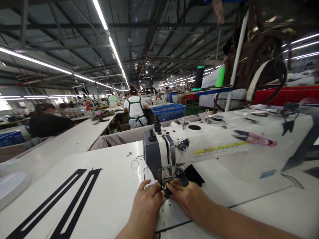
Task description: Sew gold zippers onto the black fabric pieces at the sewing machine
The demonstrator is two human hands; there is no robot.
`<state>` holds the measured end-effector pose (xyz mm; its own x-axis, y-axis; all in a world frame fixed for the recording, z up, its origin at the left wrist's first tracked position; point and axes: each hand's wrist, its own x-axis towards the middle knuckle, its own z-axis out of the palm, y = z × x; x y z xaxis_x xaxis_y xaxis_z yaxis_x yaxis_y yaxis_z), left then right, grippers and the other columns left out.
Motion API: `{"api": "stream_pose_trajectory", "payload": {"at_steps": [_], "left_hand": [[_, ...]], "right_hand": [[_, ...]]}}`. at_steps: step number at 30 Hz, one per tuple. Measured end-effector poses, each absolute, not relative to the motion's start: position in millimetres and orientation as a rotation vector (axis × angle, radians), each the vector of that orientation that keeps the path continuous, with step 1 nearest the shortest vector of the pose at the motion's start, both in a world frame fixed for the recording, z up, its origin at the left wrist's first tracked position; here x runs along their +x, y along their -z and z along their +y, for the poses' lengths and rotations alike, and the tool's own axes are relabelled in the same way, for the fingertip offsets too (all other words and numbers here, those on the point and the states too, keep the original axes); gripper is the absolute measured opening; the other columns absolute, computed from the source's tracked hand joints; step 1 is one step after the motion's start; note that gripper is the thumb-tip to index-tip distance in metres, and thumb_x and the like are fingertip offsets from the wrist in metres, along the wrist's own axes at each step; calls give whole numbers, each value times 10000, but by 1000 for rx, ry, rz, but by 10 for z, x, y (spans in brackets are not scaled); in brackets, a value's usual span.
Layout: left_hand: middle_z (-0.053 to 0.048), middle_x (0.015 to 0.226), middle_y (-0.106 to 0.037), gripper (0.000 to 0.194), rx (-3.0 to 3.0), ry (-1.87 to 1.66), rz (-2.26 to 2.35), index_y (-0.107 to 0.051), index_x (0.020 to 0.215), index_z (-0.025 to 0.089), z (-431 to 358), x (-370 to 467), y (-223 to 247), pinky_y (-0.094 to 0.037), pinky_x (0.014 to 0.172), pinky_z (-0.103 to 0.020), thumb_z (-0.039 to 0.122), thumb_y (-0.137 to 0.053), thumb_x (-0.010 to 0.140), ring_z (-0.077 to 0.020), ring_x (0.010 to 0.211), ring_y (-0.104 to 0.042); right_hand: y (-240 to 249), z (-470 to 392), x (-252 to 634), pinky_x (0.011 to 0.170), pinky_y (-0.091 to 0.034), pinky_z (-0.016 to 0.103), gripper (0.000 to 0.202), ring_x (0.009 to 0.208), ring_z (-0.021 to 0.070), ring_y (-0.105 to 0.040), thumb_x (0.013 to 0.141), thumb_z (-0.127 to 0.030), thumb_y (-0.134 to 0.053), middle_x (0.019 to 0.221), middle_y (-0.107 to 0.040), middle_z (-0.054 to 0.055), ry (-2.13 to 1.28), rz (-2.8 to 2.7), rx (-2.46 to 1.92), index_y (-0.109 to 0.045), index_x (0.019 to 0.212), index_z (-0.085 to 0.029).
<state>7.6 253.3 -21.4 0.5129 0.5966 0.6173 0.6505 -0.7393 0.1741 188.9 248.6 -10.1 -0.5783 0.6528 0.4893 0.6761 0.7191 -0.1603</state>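
A white sewing machine point(224, 142) with a dark grey head stands in front of me. Under its presser foot lies a small black piece point(166, 193), mostly hidden by my fingers; its exact kind I cannot make out. My left hand point(148, 202) holds its left side, fingertips pressed close to the foot. From the right, my right hand point(191, 199) pinches the same piece, fingers bent beside the needle. Just behind the right hand lies black material point(195, 175) on the machine bed. Two long black strips point(77, 199), each with a slot, rest on the table to the left.
Pink-handled thread snips point(261, 138) lie against the machine arm above a yellow measuring tape point(219, 147). Black and green thread cones point(220, 77) stand behind it. A blue crate point(169, 113) and a person in a white shirt point(136, 109) are farther off.
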Motion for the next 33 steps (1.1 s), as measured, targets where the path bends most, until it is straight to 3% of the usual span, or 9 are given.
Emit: {"api": "stream_pose_trajectory", "payload": {"at_steps": [14,20,24,27,30,33], "left_hand": [[9,811,-675,103,-2591,1050,-1086,-593,709,194,2568,92,216,-402,935,-376,173,-569,808,-138,768,-638],[-3,872,-669,125,-2616,1100,-1152,-593,759,200,2564,94,222,-337,996,-464,139,-510,830,-161,844,-629],[-13,884,-650,116,-2622,1024,-1172,-587,763,196,2545,71,140,-366,980,-453,128,-513,820,-155,851,-616],[-9,803,-623,128,-2564,921,-1183,-566,736,189,2453,80,88,-409,944,-448,144,-488,827,-155,777,-611],[-12,707,-595,216,-2460,1003,-1058,-533,685,188,2246,199,89,-469,875,-420,243,-426,864,-164,681,-600],[-36,830,-654,197,-2442,1059,-803,-573,848,176,2030,429,150,-472,890,-335,226,-388,892,-168,809,-627]], "right_hand": [[103,2486,1887,797,-505,282,206,874,186,-628,812,-63,-434,888,-669,72,33,-2336,-1082,-598,896,-156],[167,2484,1831,833,-487,328,184,925,207,-609,808,-95,-452,930,-662,60,-24,-2274,-1185,-597,881,-181],[92,2511,2001,876,-461,360,225,972,221,-583,779,-220,-603,1025,-642,67,-60,-2364,-1134,-589,1001,-188],[57,2545,2338,904,-417,487,358,1010,290,-551,779,-345,-609,1079,-608,143,235,-2419,-1087,-573,1072,-142],[147,2454,2596,738,-468,504,216,830,295,-594,842,-167,-403,893,-630,144,566,-2355,-1177,-612,892,-149],[340,2113,2595,642,-496,399,258,630,231,-602,791,-84,-349,673,-613,66,425,-2355,-1184,-565,716,-202]]}}
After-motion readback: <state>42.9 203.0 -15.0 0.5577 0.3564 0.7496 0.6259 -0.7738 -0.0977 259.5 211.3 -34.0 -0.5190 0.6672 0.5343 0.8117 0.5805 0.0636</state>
